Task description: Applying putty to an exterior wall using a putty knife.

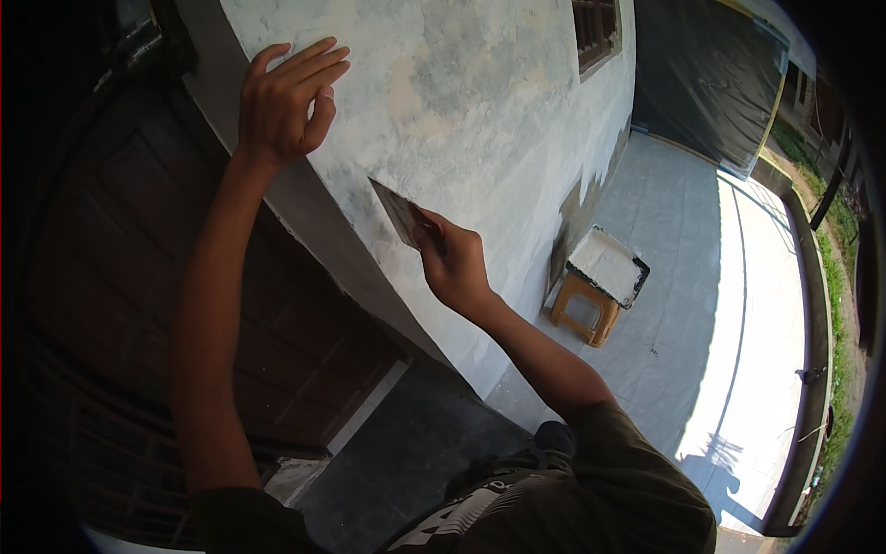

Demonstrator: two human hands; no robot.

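A wall (pixel 498 138) with patchy white and grey filler stands before me. High on it near the left corner, my left hand (pixel 281 106) rests with the fingers stretched out, holding nothing. Lower and to the right, my right hand (pixel 454 266) grips a wide putty knife (pixel 397 210). Its thin, flat blade lies against or very close to the wall, slanting up to the left. The handle is mostly hidden in my fingers.
A black-rimmed tray (pixel 609 257) of white paste sits on a tan plastic stool (pixel 583 312) at the wall's foot. Left of the corner is a dark panelled door (pixel 138 240). A small window (pixel 597 35) and a dark plastic sheet (pixel 706 83) are farther off.
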